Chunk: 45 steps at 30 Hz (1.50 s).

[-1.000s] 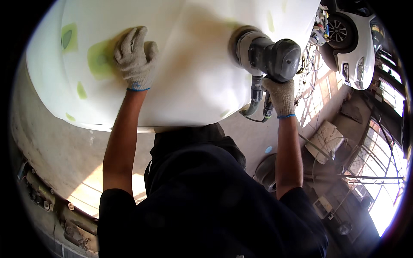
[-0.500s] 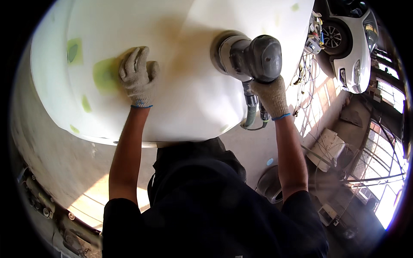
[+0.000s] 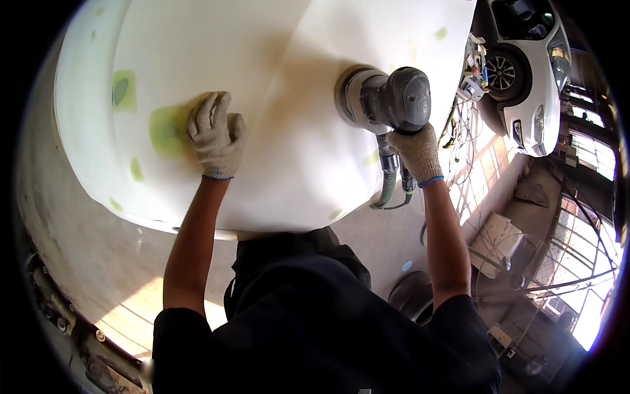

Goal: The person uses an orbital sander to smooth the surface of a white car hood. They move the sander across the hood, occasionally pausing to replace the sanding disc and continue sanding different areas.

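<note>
My left hand (image 3: 216, 134), in a knitted grey glove with a blue cuff, rests open on a white vehicle panel (image 3: 275, 184), its slightly bent fingers beside a yellow-green patch (image 3: 164, 131). Several smaller green patches dot the panel. To the right, my gloved right hand (image 3: 417, 151) is closed on a dark grey round-pad sander (image 3: 403, 98), which lies against the panel. A corrugated hose (image 3: 387, 184) and a thinner line hang from the sander past the panel's right edge.
A white car (image 3: 538, 79) stands at the right, with tools (image 3: 474, 69) and tangled cables (image 3: 466, 131) beside the panel. Below are a light box (image 3: 495, 240), a dark round container (image 3: 407, 295) and window frames. Pipe-like metal parts (image 3: 79, 335) lie at the lower left.
The panel and surroundings sit lower in the picture as the view shifted. The sander in my right hand has moved left across the panel and slightly farther away. My left hand stays beside the green patch.
</note>
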### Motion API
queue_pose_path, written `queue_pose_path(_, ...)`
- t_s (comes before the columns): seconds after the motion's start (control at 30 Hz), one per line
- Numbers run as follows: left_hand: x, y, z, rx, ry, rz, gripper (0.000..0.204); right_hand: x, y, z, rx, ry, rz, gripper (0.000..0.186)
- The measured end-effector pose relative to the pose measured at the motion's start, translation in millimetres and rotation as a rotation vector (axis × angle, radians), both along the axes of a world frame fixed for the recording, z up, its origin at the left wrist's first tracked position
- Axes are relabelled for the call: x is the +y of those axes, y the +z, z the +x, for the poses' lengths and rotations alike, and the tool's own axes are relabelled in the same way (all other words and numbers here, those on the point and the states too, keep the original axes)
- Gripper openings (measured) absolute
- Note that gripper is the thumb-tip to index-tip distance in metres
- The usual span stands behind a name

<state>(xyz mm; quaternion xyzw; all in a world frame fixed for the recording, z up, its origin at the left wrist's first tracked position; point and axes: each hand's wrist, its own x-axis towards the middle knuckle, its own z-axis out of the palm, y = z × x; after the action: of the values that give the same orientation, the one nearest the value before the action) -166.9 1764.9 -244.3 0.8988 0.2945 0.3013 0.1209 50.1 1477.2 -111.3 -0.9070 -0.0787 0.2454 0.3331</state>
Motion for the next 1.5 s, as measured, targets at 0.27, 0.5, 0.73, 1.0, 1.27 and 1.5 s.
queue_pose_path(0.27,-0.9,-2.6,1.4,0.014,0.013,0.047,0.049,-0.7,-1.6,-31.7,-0.148,0.122,0.048,0.025)
queue_pose_path(0.5,-2.5,-5.3,3.0,0.008,0.012,0.031,0.044,46.9,16.7,35.1,-0.102,0.052,0.040,0.016)
queue_pose_path(0.73,-4.7,-2.5,4.3,0.030,0.019,0.058,0.041,65.4,19.5,60.1,-0.074,-0.025,0.157,0.017)
queue_pose_path(1.0,-3.5,-2.1,3.5,-0.012,0.015,0.071,0.040,75.9,-3.5,10.6,-0.209,0.166,0.128,0.043)
queue_pose_path(1.27,3.1,-14.5,2.7,-0.053,0.006,0.072,0.043,76.0,0.7,25.0,-0.192,0.191,0.138,0.040)
queue_pose_path(1.5,-3.1,-4.2,4.7,-0.019,-0.004,0.054,0.042,55.5,28.0,104.6,-0.023,-0.053,0.092,0.013)
